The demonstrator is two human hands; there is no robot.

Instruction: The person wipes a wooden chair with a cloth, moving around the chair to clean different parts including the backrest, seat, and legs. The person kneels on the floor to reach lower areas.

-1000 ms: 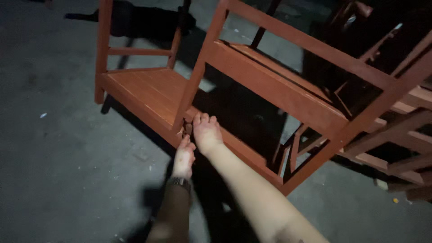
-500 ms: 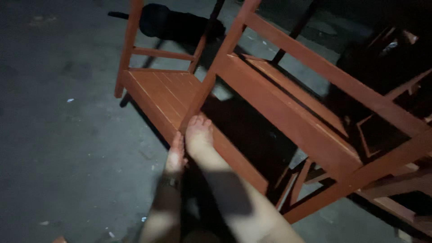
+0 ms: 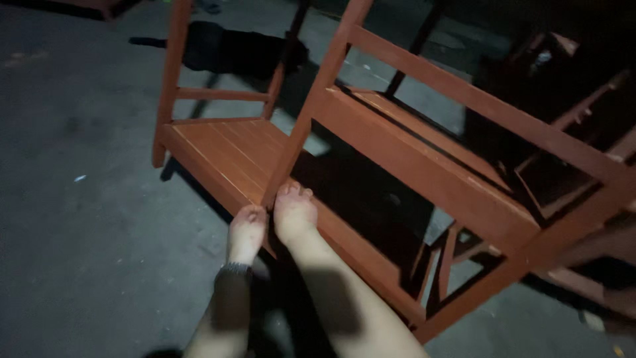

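A red-brown wooden shelf stand (image 3: 424, 166) with slatted boards lies tilted on the ground in front of me. My left hand (image 3: 246, 232) grips the near edge of its lower slatted board (image 3: 225, 156), fingers curled over the rim. Close beside it, my right hand (image 3: 295, 213) grips the same edge, right where an upright leg (image 3: 318, 86) meets the board. A dark band sits on my left wrist.
Grey concrete ground (image 3: 86, 225) stretches to the left. A black dog-like shape (image 3: 225, 48) lies beyond the stand at the top. More red-brown wooden frames (image 3: 583, 166) are stacked in the dark at the right.
The view has shifted, so the stand sits a little further right and lower in frame. Both hands stay on the same board edge, side by side.
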